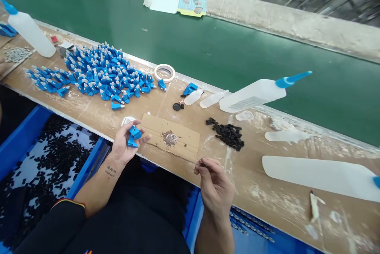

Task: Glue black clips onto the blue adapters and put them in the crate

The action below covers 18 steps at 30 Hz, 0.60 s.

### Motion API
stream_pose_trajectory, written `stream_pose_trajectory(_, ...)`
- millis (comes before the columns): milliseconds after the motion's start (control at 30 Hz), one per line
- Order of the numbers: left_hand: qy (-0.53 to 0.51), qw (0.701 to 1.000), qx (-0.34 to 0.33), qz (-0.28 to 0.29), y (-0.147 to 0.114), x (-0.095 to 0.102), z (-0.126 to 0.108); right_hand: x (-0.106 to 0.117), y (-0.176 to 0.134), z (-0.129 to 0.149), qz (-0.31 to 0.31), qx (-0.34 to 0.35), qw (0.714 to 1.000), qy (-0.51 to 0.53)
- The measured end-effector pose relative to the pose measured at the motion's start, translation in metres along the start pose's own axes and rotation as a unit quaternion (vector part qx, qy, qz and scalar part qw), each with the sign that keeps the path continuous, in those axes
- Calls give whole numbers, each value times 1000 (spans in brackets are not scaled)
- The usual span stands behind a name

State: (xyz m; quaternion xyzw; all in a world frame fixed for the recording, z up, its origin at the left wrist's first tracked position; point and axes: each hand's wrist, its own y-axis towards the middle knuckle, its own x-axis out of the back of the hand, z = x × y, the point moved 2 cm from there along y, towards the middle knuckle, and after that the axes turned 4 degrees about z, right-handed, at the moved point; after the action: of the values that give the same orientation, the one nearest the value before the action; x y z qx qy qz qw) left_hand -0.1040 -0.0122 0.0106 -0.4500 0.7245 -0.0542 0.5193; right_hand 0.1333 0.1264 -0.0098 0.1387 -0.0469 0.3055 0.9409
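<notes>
My left hand (127,143) is palm up at the bench edge, with fingers curled around small blue plastic parts (134,134); they look like two. Over the front edge, to the right, my right hand (216,178) has its thumb and fingers pinched together. Something dark and tiny shows at its fingertips, too small to name. Between the hands lies a piece of cardboard (187,137) with a wet, clear glue-like smear (170,139) on it. A heap of small black pieces (228,135) is beyond my right hand.
Many blue parts with white tips (101,71) are heaped at left, near a tape roll (164,73). White squeeze bottles (253,94) lie or lean along the bench, another large bottle (314,174) at right. Behind runs a green belt (213,48). A blue bin (89,167) sits below left.
</notes>
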Motion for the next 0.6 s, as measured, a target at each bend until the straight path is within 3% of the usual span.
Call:
stream_pose_trajectory(100,24,999,2,37,-3,2,4,3,-1,-1,-8,-1,1000,10)
stream_pose_trajectory(300,130,977,-7,172,-20,4,17,-8,-6,-7,-23,-46,993,107)
stream_pose_trajectory(467,324,915,57,235,-34,0,49,-31,-13,-2,24,-86,980,177)
stream_pose_trajectory(600,427,863,54,265,-37,-8,63,-37,-16,14,81,-57,987,123)
